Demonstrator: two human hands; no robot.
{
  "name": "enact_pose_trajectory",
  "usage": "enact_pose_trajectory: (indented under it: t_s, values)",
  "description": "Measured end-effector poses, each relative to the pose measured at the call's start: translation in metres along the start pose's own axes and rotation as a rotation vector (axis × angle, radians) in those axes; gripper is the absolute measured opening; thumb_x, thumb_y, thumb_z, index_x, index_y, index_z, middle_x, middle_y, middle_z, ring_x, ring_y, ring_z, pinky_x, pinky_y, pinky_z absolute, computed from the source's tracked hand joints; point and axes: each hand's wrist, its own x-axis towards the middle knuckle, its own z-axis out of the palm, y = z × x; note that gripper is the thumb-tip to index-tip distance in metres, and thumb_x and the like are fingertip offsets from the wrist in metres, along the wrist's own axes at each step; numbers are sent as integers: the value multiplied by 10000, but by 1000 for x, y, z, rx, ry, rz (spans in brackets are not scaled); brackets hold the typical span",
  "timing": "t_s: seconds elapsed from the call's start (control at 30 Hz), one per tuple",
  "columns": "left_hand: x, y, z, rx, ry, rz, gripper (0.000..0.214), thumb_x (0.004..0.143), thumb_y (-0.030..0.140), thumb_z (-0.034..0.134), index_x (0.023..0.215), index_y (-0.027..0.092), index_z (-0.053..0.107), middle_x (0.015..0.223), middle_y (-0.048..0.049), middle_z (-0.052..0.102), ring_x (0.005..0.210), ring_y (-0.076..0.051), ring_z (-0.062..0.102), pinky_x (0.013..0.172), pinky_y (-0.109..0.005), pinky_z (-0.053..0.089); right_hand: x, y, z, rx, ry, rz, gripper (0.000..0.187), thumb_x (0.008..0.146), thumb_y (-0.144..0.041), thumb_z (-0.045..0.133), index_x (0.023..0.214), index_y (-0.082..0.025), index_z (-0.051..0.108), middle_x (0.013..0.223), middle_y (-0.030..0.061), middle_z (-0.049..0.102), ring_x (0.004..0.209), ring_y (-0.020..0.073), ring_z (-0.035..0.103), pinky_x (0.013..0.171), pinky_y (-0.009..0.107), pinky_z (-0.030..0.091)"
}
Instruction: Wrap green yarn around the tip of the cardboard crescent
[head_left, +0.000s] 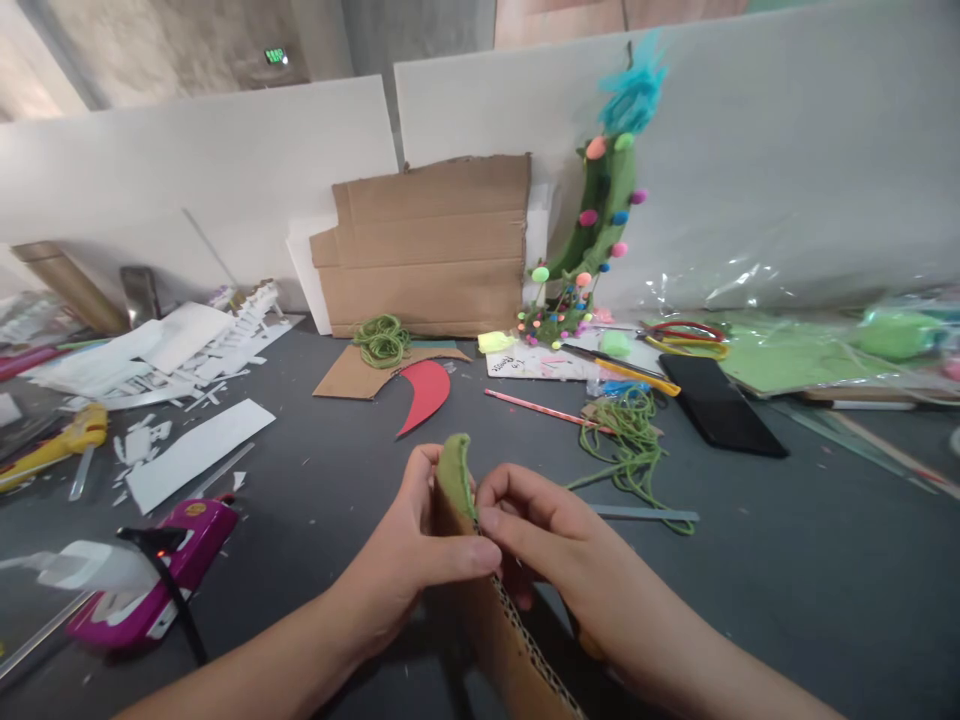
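Note:
My left hand (427, 535) grips a brown cardboard piece (501, 640) standing on edge, its thumb lying across the near side. Green felt-like material (454, 478) covers the cardboard's upper tip, which curves upward between my hands. With thumb and forefinger pinched together, my right hand (547, 535) touches the edge of the green covering. Whether a strand is in that pinch is hidden. Beyond my hands lies a red crescent cutout (429, 393). To the right is a loose tangle of green yarn (626, 440).
A green crescent with pom-poms (600, 225) leans against the back panel beside a cardboard sheet (435, 250). At right lie a black phone (720, 405), scissors (686, 340) and a yellow cutter (637, 376). A yellow glue gun (64, 448) and purple power strip (165, 575) occupy the left.

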Motion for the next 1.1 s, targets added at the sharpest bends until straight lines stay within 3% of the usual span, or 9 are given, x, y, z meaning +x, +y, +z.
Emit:
enact_pose_trajectory:
  t_s: [0.13,0.37,0.53,0.67,0.77,0.93,1.1]
  values:
    - [-2,-2,1,-16,22,11,365,678,166,622,956,233,395,813,30,503,635,-103,527,582,-252,456,-1,2,2,-67,14,-66,128,817,-220,509,706,-190,452,586,-75,454,490,59,440,467,162,382]
    - [-8,4,3,57,-64,-85,427,851,302,463,1256,304,326,922,-1,549,732,-125,554,710,-280,428,-4,8,3,-176,37,-206,117,845,-219,455,730,-198,457,633,-46,468,549,91,465,519,200,393]
    - [-7,4,10,-113,-46,-13,258,828,265,513,1080,221,546,1018,-46,610,972,-189,568,854,-292,406,-5,3,2,-398,151,-275,126,822,-213,497,697,-198,495,652,-39,475,597,99,430,555,205,357]
    - [-7,8,10,-175,-12,-91,313,826,236,522,1135,269,561,1039,-35,645,1002,-198,581,864,-298,414,-3,1,-1,-428,207,-255,122,785,-214,534,668,-201,500,589,-53,442,549,100,404,510,203,337]
    - [-6,13,8,-137,34,-126,328,806,235,544,1129,272,586,1014,-21,667,990,-205,591,830,-284,433,-2,0,-4,-501,226,-281,98,780,-203,536,683,-203,528,583,-51,473,540,103,431,508,206,346]
    - [-3,18,4,5,83,-62,257,785,210,570,1021,263,658,1014,4,674,969,-179,593,803,-234,434,-3,-2,-10,-652,234,-328,103,812,-233,515,717,-212,548,592,-47,524,547,105,481,509,203,362]
    - [1,15,0,129,83,-19,258,778,197,592,1026,214,661,1005,-51,677,901,-185,609,752,-254,459,-2,-4,-15,-808,280,-404,90,804,-205,514,722,-213,552,604,-45,560,538,101,497,504,202,358]
